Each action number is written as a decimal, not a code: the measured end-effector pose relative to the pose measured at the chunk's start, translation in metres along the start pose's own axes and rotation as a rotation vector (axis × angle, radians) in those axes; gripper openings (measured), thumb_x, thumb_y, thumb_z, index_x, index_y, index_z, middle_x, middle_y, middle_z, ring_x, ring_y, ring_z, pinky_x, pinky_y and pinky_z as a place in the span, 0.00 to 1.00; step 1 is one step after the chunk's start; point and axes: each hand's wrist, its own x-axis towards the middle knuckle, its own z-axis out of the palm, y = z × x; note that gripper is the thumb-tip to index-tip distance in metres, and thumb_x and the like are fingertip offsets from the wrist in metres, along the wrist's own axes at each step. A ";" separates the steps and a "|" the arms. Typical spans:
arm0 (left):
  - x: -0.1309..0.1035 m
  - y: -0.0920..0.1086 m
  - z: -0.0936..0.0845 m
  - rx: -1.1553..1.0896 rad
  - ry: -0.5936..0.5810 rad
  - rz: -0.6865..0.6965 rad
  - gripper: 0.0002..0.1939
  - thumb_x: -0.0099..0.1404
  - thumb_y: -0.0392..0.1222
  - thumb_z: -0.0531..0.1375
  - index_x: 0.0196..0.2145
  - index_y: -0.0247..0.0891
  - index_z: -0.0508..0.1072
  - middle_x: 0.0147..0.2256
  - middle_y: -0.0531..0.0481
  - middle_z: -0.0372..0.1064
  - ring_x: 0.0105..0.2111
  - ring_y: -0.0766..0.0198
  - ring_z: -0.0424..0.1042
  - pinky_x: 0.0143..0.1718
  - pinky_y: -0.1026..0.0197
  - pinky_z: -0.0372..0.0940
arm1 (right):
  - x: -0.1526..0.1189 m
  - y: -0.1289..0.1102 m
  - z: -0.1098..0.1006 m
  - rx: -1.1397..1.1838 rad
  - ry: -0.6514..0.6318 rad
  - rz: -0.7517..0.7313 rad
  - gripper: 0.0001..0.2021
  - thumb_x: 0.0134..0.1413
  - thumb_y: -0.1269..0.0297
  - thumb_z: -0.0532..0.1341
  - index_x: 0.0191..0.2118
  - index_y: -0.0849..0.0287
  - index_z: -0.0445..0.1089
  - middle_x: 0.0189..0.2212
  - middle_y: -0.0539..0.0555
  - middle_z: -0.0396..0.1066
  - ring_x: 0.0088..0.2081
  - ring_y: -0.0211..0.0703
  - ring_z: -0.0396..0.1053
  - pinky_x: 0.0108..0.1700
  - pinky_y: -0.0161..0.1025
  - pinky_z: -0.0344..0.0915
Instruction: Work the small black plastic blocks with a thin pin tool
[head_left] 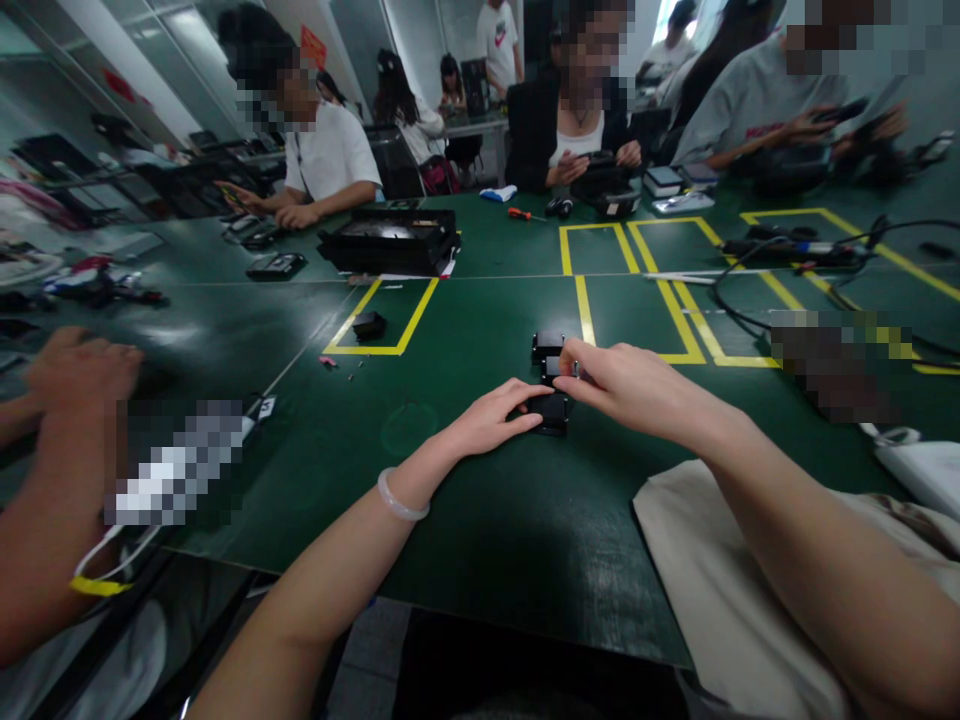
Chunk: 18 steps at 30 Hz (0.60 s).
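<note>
Three small black boxes stand in a row on the green tabletop in front of me: a far box [548, 344], a middle box [553, 368] and a near box [552, 412]. My left hand [495, 415] has its thumb and fingers around the near box from the left, steadying it on the table. My right hand [607, 378] comes in from the right, thumb and forefinger pinched at the right side of the middle box. Whatever lies between those fingertips is hidden.
Yellow tape [581, 310] outlines areas on the table. A black tray-like case [390, 240] and a small black part [368, 325] lie further left. Dark cables [724, 300] curl at right, beside beige cloth [690, 530]. A neighbour's arm [60, 450] rests at left; other people sit opposite.
</note>
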 end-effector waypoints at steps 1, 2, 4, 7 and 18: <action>0.000 0.000 0.000 0.000 -0.001 -0.001 0.22 0.71 0.50 0.52 0.61 0.47 0.60 0.49 0.47 0.62 0.45 0.59 0.68 0.50 0.56 0.62 | 0.000 0.000 0.000 -0.021 0.001 0.019 0.11 0.64 0.55 0.49 0.42 0.54 0.62 0.27 0.51 0.70 0.27 0.43 0.65 0.26 0.36 0.47; 0.000 0.001 0.000 0.001 -0.001 -0.002 0.22 0.71 0.50 0.52 0.61 0.48 0.60 0.49 0.47 0.62 0.45 0.59 0.68 0.50 0.56 0.62 | 0.000 0.000 0.000 -0.037 0.001 0.036 0.10 0.64 0.56 0.48 0.42 0.54 0.62 0.27 0.51 0.70 0.27 0.43 0.65 0.26 0.36 0.47; 0.000 0.001 -0.001 0.002 -0.002 -0.005 0.22 0.71 0.50 0.52 0.61 0.48 0.60 0.49 0.47 0.62 0.45 0.59 0.68 0.50 0.56 0.62 | 0.000 0.001 0.000 -0.042 -0.002 0.045 0.10 0.64 0.58 0.48 0.44 0.54 0.61 0.28 0.52 0.71 0.27 0.44 0.66 0.26 0.36 0.47; 0.000 0.002 -0.001 0.002 -0.002 -0.001 0.22 0.71 0.50 0.52 0.61 0.47 0.60 0.49 0.46 0.62 0.45 0.59 0.67 0.50 0.56 0.62 | -0.001 0.002 0.000 -0.015 -0.011 0.003 0.10 0.63 0.60 0.48 0.47 0.55 0.60 0.30 0.52 0.71 0.29 0.44 0.67 0.27 0.36 0.48; 0.000 0.000 0.000 0.007 -0.002 0.008 0.23 0.71 0.50 0.51 0.61 0.47 0.59 0.48 0.47 0.62 0.45 0.60 0.67 0.50 0.57 0.61 | 0.001 0.004 0.000 -0.033 -0.021 0.027 0.09 0.63 0.60 0.48 0.44 0.54 0.60 0.28 0.51 0.70 0.27 0.43 0.65 0.26 0.36 0.47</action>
